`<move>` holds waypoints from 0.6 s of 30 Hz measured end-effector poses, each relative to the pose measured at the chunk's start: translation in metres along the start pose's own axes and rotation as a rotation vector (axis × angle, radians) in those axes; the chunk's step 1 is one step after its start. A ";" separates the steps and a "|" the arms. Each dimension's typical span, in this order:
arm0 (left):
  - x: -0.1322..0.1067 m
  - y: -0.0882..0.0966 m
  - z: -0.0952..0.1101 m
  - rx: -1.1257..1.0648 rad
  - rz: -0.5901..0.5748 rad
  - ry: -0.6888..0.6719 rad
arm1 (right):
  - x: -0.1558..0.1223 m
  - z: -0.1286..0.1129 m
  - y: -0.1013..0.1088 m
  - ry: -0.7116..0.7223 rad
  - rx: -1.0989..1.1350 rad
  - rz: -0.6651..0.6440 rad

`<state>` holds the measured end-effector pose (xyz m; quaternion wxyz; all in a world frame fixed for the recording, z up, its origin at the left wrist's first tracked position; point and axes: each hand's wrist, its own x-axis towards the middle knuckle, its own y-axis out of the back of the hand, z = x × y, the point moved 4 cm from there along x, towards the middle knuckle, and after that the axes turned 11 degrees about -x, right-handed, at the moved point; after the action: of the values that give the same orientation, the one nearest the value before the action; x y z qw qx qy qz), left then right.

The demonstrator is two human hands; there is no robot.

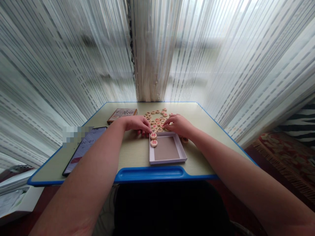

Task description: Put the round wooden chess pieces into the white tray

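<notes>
A shallow white box (181, 151) with a brown floor lies on the small table (137, 154), and two round wooden chess discs with red characters (154, 139) sit along its left wall. Several more discs (157, 118) are scattered just behind it. My left hand (136, 125) rests at the box's far left corner, fingers curled down onto the disc nearest that corner. My right hand (178, 124) lies at the far right corner, fingers bent onto discs in the pile. One disc (185, 140) sits by my right wrist.
A brown box lid (122, 114) lies at the table's far left. A phone (85, 149) with a lit screen sits near the left edge. Striped curtains (152, 49) hang close behind. The table has a blue rim and front tray (150, 173). A patterned rug (283, 157) is at right.
</notes>
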<state>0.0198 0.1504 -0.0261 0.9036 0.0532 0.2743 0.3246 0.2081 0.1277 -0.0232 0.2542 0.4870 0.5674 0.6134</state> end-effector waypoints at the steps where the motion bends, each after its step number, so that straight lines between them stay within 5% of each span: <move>1: 0.000 0.000 0.000 0.003 -0.002 -0.001 | 0.000 0.001 0.000 -0.012 -0.004 -0.002; 10: -0.003 -0.002 0.004 0.009 0.016 0.010 | -0.002 -0.001 0.002 -0.034 0.008 0.013; 18: -0.001 0.000 0.001 0.002 0.003 -0.027 | -0.005 -0.019 0.007 0.242 0.094 -0.068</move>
<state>0.0197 0.1504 -0.0249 0.9067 0.0591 0.2624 0.3250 0.1952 0.1138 -0.0157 0.1814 0.4015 0.6381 0.6314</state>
